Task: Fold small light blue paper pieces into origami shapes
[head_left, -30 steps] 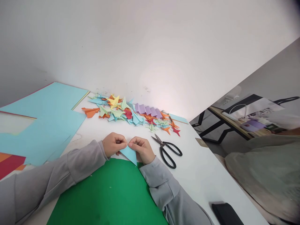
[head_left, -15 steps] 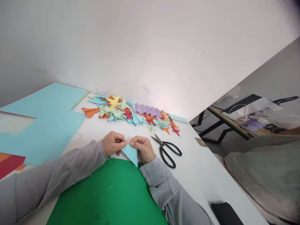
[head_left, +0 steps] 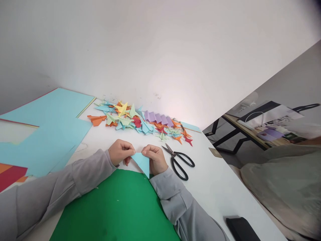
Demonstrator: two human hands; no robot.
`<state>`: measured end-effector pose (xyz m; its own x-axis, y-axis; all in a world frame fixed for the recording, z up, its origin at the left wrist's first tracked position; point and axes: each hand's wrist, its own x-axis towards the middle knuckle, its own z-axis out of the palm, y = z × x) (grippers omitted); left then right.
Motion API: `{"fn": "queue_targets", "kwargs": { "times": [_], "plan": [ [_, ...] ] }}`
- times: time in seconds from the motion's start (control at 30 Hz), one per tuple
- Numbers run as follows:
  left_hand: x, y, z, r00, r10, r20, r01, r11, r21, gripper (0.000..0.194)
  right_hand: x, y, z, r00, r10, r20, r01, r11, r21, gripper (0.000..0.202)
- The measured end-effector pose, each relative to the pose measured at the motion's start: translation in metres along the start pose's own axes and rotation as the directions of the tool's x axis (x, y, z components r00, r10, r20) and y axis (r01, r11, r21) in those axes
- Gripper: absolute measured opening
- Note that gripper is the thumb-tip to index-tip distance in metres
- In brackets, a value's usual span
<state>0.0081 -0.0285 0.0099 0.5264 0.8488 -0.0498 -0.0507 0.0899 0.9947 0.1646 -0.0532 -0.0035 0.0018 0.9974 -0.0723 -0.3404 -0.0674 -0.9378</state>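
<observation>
A folded light blue paper piece, roughly triangular with its point downward, is held up between my hands. My left hand pinches its upper left corner between thumb and finger. At its upper right corner, my right hand grips the paper the same way, the other fingers curled behind. Both hands are just above the far edge of a green sheet. Black-handled scissors lie partly open on the table, right of my right hand.
Folded paper shapes in several colours and a purple pleated strip line the wall. Large blue sheets cover the left side, with red and orange paper nearer. A black object lies at the right front edge.
My hands have moved slightly apart, exposing more of the blue paper's top edge. The paper and my right hand have shifted a little to the right.
</observation>
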Motion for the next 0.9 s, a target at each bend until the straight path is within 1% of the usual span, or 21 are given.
{"fn": "queue_targets", "kwargs": {
  "times": [0.1,0.17,0.23,0.37,0.47,0.53,0.57,0.67,0.8,0.87,0.9],
  "plan": [
    [0.002,-0.001,-0.003,0.997,-0.039,-0.068,0.032,0.994,-0.103,0.01,0.003,-0.003,-0.007,0.999,-0.04,-0.02,0.042,0.995,0.087,0.01],
    [0.004,-0.001,-0.005,0.992,-0.061,-0.107,0.042,0.984,-0.172,0.009,0.004,-0.005,-0.011,0.995,-0.072,-0.075,0.082,0.987,0.139,0.012],
    [0.005,-0.001,-0.006,0.992,-0.067,-0.111,0.043,0.978,-0.205,0.009,0.004,-0.006,-0.013,0.996,-0.043,-0.078,0.053,0.99,0.128,0.012],
    [0.006,-0.003,-0.005,0.993,-0.066,-0.096,0.045,0.977,-0.206,0.014,0.002,-0.005,-0.008,0.999,-0.018,-0.04,0.021,0.997,0.076,0.012],
    [0.004,-0.004,-0.003,0.998,-0.035,-0.052,0.03,0.995,-0.096,0.022,0.001,-0.003,-0.006,0.999,-0.034,-0.031,0.035,0.999,0.039,0.013],
    [0.003,-0.005,-0.003,1.0,0.004,-0.013,-0.004,1.0,-0.016,0.024,0.001,-0.001,-0.006,0.999,-0.044,-0.029,0.044,0.999,0.006,0.013],
    [0.003,-0.005,-0.003,1.0,0.024,-0.009,-0.024,1.0,-0.002,0.024,0.001,0.0,-0.007,0.999,-0.045,-0.024,0.045,0.999,-0.012,0.013],
    [0.006,-0.008,-0.004,0.996,0.047,-0.075,-0.05,0.998,-0.037,0.027,0.001,0.003,-0.008,0.997,-0.072,0.031,0.075,0.992,-0.103,0.011],
    [0.011,-0.013,-0.007,0.984,0.057,-0.167,-0.072,0.994,-0.084,0.029,0.0,0.003,-0.007,0.965,-0.191,0.182,0.236,0.933,-0.271,0.008],
    [0.011,-0.013,-0.007,0.981,0.074,-0.178,-0.085,0.995,-0.054,0.027,0.0,0.003,-0.006,0.953,-0.234,0.195,0.287,0.903,-0.321,0.008],
    [0.01,-0.012,-0.006,0.981,0.087,-0.173,-0.093,0.995,-0.023,0.026,0.0,0.004,-0.005,0.952,-0.241,0.188,0.293,0.894,-0.34,0.008]
  ]
}}
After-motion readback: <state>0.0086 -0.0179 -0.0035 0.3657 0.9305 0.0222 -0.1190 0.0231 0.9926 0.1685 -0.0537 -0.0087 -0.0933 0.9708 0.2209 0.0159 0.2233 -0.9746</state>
